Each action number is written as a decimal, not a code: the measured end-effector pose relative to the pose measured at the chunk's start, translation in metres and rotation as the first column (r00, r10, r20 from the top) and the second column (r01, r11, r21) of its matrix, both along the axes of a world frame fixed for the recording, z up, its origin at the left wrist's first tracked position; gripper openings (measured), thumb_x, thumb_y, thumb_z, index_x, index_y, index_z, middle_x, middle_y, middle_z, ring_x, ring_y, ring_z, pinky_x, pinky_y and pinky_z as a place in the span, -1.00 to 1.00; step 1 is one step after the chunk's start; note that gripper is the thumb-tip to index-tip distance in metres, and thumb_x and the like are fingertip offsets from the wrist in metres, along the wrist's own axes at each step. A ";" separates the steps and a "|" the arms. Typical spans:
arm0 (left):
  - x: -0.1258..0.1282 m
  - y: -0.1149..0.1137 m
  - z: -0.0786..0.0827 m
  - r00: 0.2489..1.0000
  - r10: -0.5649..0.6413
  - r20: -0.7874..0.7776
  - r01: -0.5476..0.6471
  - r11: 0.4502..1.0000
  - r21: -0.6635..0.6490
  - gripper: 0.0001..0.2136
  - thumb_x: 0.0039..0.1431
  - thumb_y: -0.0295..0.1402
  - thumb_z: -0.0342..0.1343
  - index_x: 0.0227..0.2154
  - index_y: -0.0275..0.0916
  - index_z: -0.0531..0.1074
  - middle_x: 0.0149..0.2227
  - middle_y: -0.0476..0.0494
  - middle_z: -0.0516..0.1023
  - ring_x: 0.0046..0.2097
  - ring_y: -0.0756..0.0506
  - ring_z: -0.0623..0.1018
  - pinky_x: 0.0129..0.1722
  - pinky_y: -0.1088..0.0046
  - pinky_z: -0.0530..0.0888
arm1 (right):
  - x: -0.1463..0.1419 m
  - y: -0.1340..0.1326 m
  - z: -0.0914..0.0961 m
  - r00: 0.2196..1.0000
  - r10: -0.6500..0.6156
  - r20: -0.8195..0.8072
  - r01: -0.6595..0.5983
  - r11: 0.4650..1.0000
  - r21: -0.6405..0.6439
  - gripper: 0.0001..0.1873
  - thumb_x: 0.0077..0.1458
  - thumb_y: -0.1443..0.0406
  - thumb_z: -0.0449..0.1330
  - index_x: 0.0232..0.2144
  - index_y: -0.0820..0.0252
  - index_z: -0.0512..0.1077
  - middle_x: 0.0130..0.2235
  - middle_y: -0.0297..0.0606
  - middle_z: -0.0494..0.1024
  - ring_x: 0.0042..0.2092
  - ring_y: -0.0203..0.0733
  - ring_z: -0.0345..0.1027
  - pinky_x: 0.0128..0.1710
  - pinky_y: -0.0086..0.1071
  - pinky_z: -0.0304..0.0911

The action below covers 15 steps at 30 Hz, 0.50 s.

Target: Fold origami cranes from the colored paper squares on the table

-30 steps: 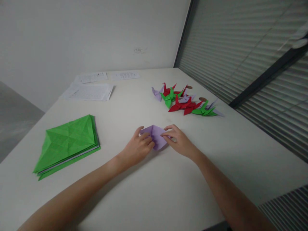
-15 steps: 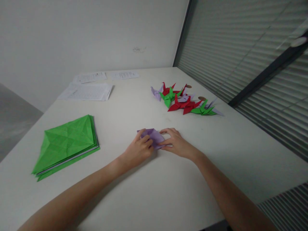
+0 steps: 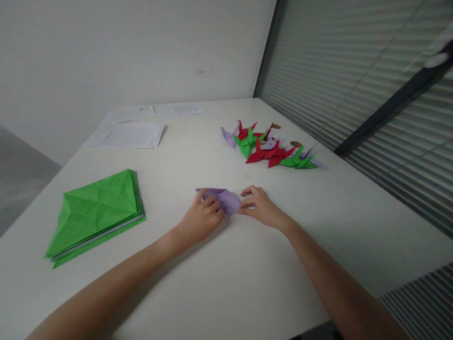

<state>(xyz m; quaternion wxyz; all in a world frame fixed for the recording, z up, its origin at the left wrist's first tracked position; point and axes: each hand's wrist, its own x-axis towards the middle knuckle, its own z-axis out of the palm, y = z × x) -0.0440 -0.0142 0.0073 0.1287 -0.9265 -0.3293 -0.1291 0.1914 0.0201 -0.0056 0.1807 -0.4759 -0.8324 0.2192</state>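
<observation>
A small folded piece of purple paper (image 3: 223, 199) lies on the white table (image 3: 219, 274) between my two hands. My left hand (image 3: 201, 218) pinches its left side, thumb and fingers curled onto the paper. At the paper's right tip, my right hand (image 3: 261, 208) presses with closed fingertips. Both forearms reach in from the bottom of the view.
A stack of creased green square sheets (image 3: 97, 210) lies at the left. A cluster of folded red, green and purple paper cranes (image 3: 271, 147) sits at the back right. White printed sheets (image 3: 125, 134) lie at the far left. Window blinds (image 3: 371, 80) run along the right.
The purple paper went from an open, raised flap to a flatter, narrower fold. Both hands have shifted slightly left with it and now press it down.
</observation>
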 end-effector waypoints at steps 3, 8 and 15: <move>-0.002 0.003 0.000 0.998 0.040 0.050 -0.040 0.999 0.001 -0.78 0.31 -0.34 0.03 -0.43 -0.25 0.48 -0.40 -0.12 0.52 -0.23 -0.16 0.45 0.04 0.05 0.21 | -0.001 0.001 -0.001 0.999 -0.030 -0.020 0.030 1.000 -0.006 -0.97 0.03 0.29 0.35 -0.45 0.09 0.60 -0.11 -0.15 0.41 0.01 -0.02 0.27 0.10 -0.08 0.17; -0.004 0.008 -0.003 0.993 0.080 0.087 -0.078 0.997 -0.027 -0.76 0.34 -0.32 -0.01 -0.41 -0.27 0.44 -0.39 -0.13 0.53 -0.24 -0.16 0.45 -0.03 0.12 0.22 | -0.007 -0.001 -0.004 0.999 -0.043 -0.030 0.044 0.999 0.011 -0.94 0.06 0.30 0.33 -0.45 0.13 0.56 -0.14 -0.15 0.43 -0.02 -0.03 0.27 0.08 -0.09 0.17; -0.011 0.017 -0.020 0.982 0.113 0.152 -0.101 0.991 -0.085 -0.81 0.37 -0.29 -0.05 -0.11 -0.23 0.41 -0.28 -0.14 0.59 -0.21 -0.16 0.48 -0.07 0.19 0.19 | -0.014 -0.003 -0.016 0.996 -0.047 -0.078 0.056 0.990 0.126 -0.81 0.09 0.22 0.31 -0.52 0.16 0.51 -0.17 -0.18 0.43 -0.06 -0.06 0.26 0.04 -0.11 0.16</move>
